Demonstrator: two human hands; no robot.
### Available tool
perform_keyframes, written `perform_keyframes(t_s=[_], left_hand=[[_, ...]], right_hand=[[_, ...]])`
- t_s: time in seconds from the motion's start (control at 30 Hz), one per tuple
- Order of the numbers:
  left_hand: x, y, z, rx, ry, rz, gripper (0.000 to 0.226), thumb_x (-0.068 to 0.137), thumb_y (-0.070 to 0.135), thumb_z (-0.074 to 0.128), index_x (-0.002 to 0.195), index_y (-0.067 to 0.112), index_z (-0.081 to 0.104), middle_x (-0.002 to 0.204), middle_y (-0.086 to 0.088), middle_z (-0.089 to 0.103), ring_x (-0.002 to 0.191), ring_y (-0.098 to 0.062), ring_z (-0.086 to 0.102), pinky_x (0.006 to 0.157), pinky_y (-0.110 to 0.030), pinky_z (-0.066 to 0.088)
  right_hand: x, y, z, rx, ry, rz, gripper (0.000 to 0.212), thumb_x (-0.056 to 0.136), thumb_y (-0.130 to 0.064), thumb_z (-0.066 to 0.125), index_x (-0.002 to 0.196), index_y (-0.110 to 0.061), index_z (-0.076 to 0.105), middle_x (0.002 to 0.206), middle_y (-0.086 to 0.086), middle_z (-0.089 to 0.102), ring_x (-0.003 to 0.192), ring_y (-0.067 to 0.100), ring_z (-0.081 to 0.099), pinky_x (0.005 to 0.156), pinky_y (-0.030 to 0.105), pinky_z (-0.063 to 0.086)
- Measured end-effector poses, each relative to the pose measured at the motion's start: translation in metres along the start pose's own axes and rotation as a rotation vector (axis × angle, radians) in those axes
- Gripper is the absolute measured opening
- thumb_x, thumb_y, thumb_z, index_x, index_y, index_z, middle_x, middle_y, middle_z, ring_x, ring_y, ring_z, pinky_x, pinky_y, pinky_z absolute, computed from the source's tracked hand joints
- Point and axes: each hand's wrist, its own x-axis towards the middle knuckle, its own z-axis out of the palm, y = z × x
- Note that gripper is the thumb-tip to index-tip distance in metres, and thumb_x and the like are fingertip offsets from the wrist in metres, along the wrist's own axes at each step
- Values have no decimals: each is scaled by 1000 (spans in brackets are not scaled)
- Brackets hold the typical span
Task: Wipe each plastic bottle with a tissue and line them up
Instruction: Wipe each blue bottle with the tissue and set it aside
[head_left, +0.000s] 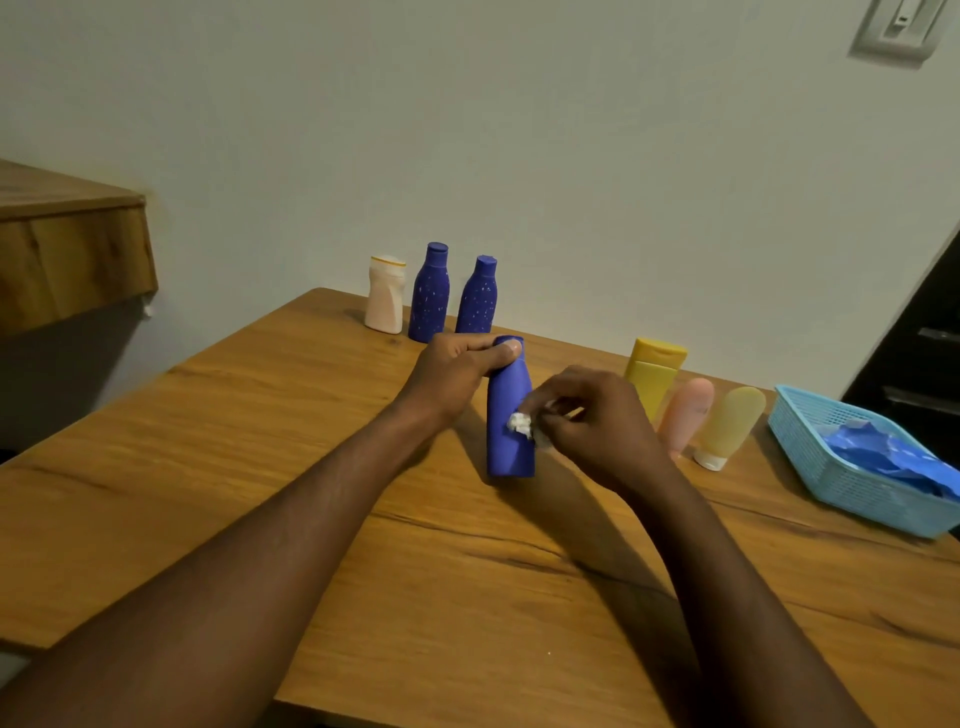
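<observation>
1. The left hand (457, 364) is gripping the cap end of the plain blue bottle (509, 410), with its fingers curled round the neck. The bottle is standing near the middle of the table (234, 467), with its base apparently on the wood.
2. The right hand (592, 421) is pinching a small wad of tissue (519, 425) against the bottle's right side. The wad is small, so bare fingers risk touching the plastic and parts could go unwiped.
3. The grip is high and the wiping is low, so sideways pressure could kick the base out.
4. The white bottle (385, 296) and two speckled blue bottles (429, 293) (478, 299) are standing in a row just beyond the left hand. A careless lift could topple them.
5. The yellow bottle (655, 371), pink tube (685, 413) and yellow tube (730, 423) are waiting close to the right hand. A swinging wrist could knock them.
</observation>
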Motion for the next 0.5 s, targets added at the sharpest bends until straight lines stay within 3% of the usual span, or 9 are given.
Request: perform_keyframes(t_s=[0.07,0.17,0.3,0.4,0.5], left_hand=[[0,2,-4,-11,42,-5,25,103,29,62,108,9,76,104,-11,74,95,-20,68,75,-19,48],[1,2,-3,15,53,16,25,105,27,57,115,9,71,109,-13,71,99,-21,67,75,-19,46],[-3,3,4,18,31,63,30,106,24,54,136,21,58,114,2,65,100,-9,66,76,-17,48],[-3,6,7,24,23,134,29,107,20,52,136,26,57,112,5,64,95,-7,66,70,-10,51],[-2,8,7,23,13,200,24,107,17,52,128,25,61,118,0,65,100,-12,67,76,-14,55]], right_hand=[[0,1,1,3,-92,24,21,80,-4,69,89,-21,79,86,-8,72,79,11,66,71,29,56],[3,6,5,60,64,93,14,82,-9,71,87,-21,77,80,-9,72,75,11,66,69,34,58],[4,11,8,255,215,192,6,86,-15,74,90,-19,76,83,-4,73,77,18,71,72,49,61],[4,6,11,342,237,194,8,85,-19,77,93,-18,76,89,-4,74,81,18,72,75,50,61],[4,2,10,375,292,152,12,85,-21,78,96,-17,77,91,-4,76,85,19,72,78,50,61]])
